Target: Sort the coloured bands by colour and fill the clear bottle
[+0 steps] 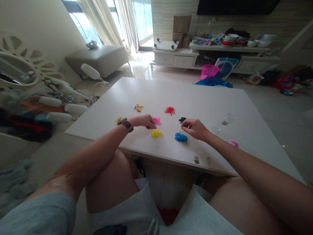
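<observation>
Over the white table (207, 98), the left hand (146, 122) is curled near the yellow pile (156, 134) and pink pile (156, 120), the right hand (195, 128) near the blue pile (181, 137) and black pile (182, 120), whether grasping anything I cannot tell; light pinches should best keep colours unmixed.

Pale curtains (100, 21) above glossy floor (274, 111).

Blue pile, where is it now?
In the head view, the blue pile sits just right of centre on the table, toward its near edge, right of the yellow pile and nearer than the black pile.
</observation>
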{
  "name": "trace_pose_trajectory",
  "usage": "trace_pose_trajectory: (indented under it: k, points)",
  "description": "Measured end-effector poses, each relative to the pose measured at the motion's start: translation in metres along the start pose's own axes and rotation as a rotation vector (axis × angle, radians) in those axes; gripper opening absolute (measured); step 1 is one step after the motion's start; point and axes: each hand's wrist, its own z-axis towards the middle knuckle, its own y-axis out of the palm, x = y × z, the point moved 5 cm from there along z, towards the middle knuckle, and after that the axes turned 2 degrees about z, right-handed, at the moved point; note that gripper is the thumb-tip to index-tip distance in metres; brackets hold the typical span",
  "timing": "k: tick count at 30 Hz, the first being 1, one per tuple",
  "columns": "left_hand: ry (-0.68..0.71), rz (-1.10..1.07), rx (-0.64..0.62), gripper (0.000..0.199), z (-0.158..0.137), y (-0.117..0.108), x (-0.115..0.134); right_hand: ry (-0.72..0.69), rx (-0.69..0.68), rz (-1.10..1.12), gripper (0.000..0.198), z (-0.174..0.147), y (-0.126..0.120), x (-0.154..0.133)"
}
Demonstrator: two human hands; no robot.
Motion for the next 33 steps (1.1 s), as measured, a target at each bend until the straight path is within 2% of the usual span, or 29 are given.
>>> trace_pose_trajectory:
  k: [5, 10, 14, 18, 33]
  points:
    - [-0.012, -0.448, -0.050, 0.022, -0.004, 0.009, 0.013, 0.002, -0.014, 0.005, 0.010, 0.000, 0.002, 0.002]
    - [0.010, -0.666, -0.132, 0.017, -0.002, 0.027, 0.024, -0.004, -0.045, 0.007, 0.010, 0.000, 0.009, 0.002]
    - [0.067, -0.724, -0.223, 0.026, -0.001, 0.042, 0.033, -0.029, -0.065, 0.012, 0.011, 0.001, 0.014, -0.004]
    - [0.072, -0.741, -0.298, 0.027, 0.000, 0.054, 0.037, -0.069, -0.085, 0.027, 0.014, 0.000, 0.017, -0.013]
    - [0.127, -0.681, -0.395, 0.020, 0.008, 0.082, 0.046, -0.167, -0.129, 0.018, 0.011, -0.003, 0.030, -0.033]
